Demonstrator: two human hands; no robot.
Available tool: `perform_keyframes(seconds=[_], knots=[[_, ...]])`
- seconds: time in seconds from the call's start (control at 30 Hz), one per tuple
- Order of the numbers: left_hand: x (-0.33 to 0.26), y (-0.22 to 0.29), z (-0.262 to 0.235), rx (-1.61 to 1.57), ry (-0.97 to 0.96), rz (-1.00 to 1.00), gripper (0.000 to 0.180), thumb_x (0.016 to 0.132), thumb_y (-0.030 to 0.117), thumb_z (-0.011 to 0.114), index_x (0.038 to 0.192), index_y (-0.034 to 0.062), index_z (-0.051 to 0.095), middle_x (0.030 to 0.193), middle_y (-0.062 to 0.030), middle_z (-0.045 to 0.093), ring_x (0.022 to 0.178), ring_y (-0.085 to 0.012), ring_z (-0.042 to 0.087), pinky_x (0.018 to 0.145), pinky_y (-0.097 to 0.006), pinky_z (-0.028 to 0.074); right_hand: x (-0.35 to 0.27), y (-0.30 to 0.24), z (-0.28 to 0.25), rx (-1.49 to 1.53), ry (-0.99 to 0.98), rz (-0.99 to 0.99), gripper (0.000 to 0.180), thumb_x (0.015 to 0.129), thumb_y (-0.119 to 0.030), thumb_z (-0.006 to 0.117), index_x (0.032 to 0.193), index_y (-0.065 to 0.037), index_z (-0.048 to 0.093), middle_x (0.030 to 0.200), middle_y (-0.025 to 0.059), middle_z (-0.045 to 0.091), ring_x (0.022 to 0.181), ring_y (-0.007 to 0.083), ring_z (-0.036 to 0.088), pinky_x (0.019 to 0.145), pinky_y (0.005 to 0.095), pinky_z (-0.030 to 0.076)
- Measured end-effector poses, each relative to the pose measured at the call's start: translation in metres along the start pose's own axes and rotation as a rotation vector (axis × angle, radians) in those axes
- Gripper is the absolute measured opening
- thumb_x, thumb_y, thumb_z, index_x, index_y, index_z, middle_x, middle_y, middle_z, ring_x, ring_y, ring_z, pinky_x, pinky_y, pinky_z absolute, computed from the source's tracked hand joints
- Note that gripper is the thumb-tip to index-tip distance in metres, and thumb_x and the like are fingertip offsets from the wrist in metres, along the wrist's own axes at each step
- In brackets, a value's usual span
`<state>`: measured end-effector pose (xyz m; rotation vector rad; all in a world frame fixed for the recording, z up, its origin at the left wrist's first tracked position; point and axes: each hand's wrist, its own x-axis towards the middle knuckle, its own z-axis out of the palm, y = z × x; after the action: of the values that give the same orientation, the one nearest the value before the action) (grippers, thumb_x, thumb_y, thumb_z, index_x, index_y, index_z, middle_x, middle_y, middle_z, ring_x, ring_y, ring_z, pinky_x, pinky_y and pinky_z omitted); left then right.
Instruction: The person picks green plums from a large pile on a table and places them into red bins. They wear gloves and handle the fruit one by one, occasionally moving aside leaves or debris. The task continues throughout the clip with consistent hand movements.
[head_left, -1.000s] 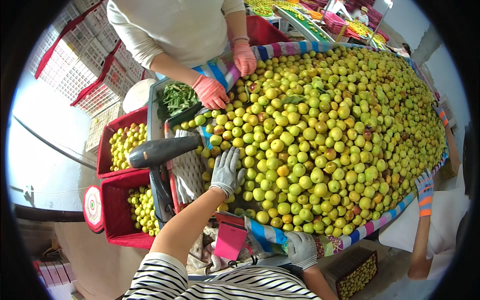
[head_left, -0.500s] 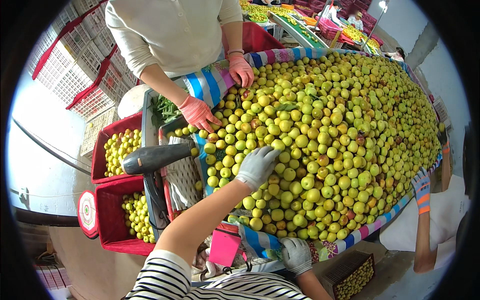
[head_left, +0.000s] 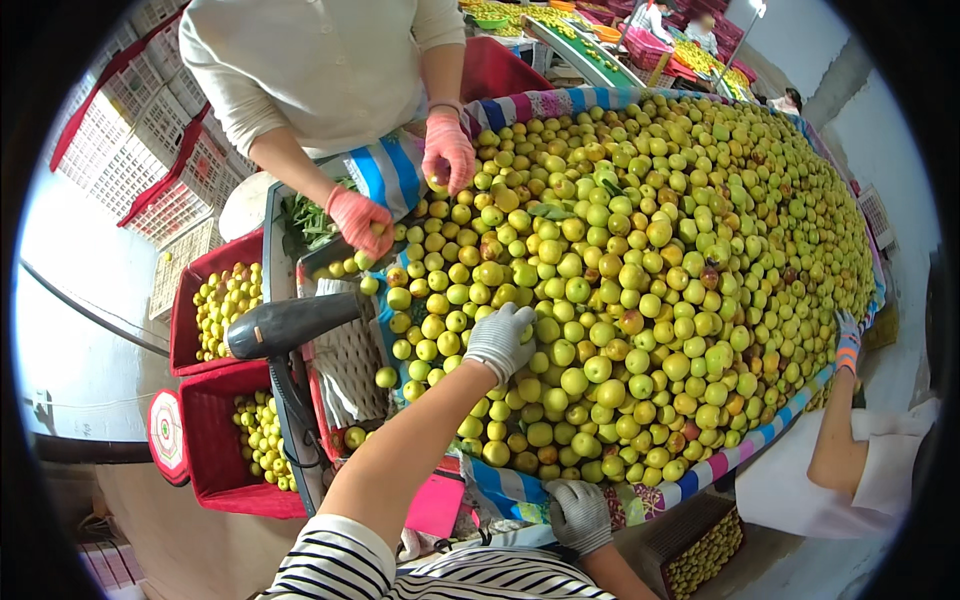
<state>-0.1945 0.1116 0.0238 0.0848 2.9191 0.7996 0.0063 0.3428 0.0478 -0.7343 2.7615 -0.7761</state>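
A broad heap of small round yellow-green fruit, some with reddish-brown patches (head_left: 640, 300), lies on a striped, patterned cloth (head_left: 690, 503). My left hand (head_left: 502, 342), in a grey-white knit glove, reaches into the near left of the heap. Its fingers curl down around a green fruit, partly visible at the fingertips. By the near edge of the cloth, my right hand (head_left: 580, 516), also gloved, rests with bent fingers; whatever lies under them is hidden. Across the heap, a co-worker's pink-gloved hands (head_left: 360, 222) each hold fruit.
A dark hair dryer (head_left: 292, 325) lies left of my left arm, beside a white woven basket (head_left: 348, 372). Red-lined crates (head_left: 205, 425) of fruit stand further left. A pink box-like item (head_left: 435, 506) sits under my forearm. At right, another person's gloved hand (head_left: 848, 340) touches the heap.
My left hand has drawn slightly back and curled its fingers. The co-worker's pink gloves have lifted from the heap with fruit. The person at right has shifted their hand. The view has moved slightly.
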Motion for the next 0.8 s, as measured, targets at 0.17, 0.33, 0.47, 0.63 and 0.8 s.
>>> perform_keyframes(seconds=[0.17, 0.33, 0.47, 0.63, 0.8], knots=[[-0.041, -0.023, 0.003, -0.232, 0.142, 0.077, 0.03, 0.076, 0.028, 0.071, 0.1, 0.0124, 0.062, 0.1, -0.0136, 0.063, 0.09, -0.0356, 0.063, 0.081, -0.044, 0.052, 0.002, -0.005, 0.0, 0.039, 0.082, -0.023, 0.023, 0.083, -0.014, 0.056, 0.103, -0.009, 0.066, 0.099, 0.0124, 0.065, 0.089, 0.0328, 0.062, 0.083, 0.0448, 0.048], [-0.088, -0.067, -0.003, -0.977, 0.315, -0.208, 0.021, 0.088, 0.025, 0.067, 0.093, 0.005, 0.065, 0.087, -0.0083, 0.066, 0.08, -0.0189, 0.061, 0.074, -0.031, 0.049, 0.004, 0.001, 0.003, 0.104, 0.013, 0.017, 0.024, 0.083, -0.012, 0.056, 0.104, -0.007, 0.066, 0.098, 0.0146, 0.066, 0.087, 0.035, 0.062, 0.082, 0.0446, 0.048], [-0.155, -0.1, -0.022, -1.294, 0.434, -0.224, 0.026, 0.096, 0.025, 0.056, 0.094, 0.0008, 0.063, 0.086, -0.0036, 0.064, 0.08, -0.0108, 0.057, 0.07, -0.025, 0.047, 0.02, -0.003, -0.014, 0.148, 0.06, -0.027, 0.021, 0.083, -0.009, 0.056, 0.1, -0.005, 0.068, 0.101, 0.0159, 0.066, 0.089, 0.0343, 0.063, 0.085, 0.0436, 0.049], [-0.218, -0.12, -0.009, -1.11, 0.631, -0.474, 0.024, 0.095, 0.021, 0.057, 0.096, -0.0018, 0.064, 0.084, -0.0023, 0.062, 0.076, -0.0099, 0.056, 0.07, -0.026, 0.047, 0.092, -0.003, -0.038, -0.132, -0.015, -0.141, 0.032, 0.083, -0.015, 0.055, 0.113, -0.006, 0.061, 0.122, 0.0127, 0.058, 0.114, 0.0326, 0.053, 0.103, 0.044, 0.039], [-0.218, -0.117, 0.003, -0.643, 0.659, -0.49, 0.016, 0.088, 0.015, 0.066, 0.093, -0.0006, 0.063, 0.08, -0.0127, 0.062, 0.074, -0.021, 0.061, 0.072, -0.031, 0.049, 0.136, -0.016, 0.007, -0.463, -0.26, -0.499, 0.053, 0.084, -0.026, 0.06, 0.134, -0.014, 0.05, 0.14, 0.0109, 0.047, 0.135, 0.0294, 0.039, 0.117, 0.0469, 0.022]])
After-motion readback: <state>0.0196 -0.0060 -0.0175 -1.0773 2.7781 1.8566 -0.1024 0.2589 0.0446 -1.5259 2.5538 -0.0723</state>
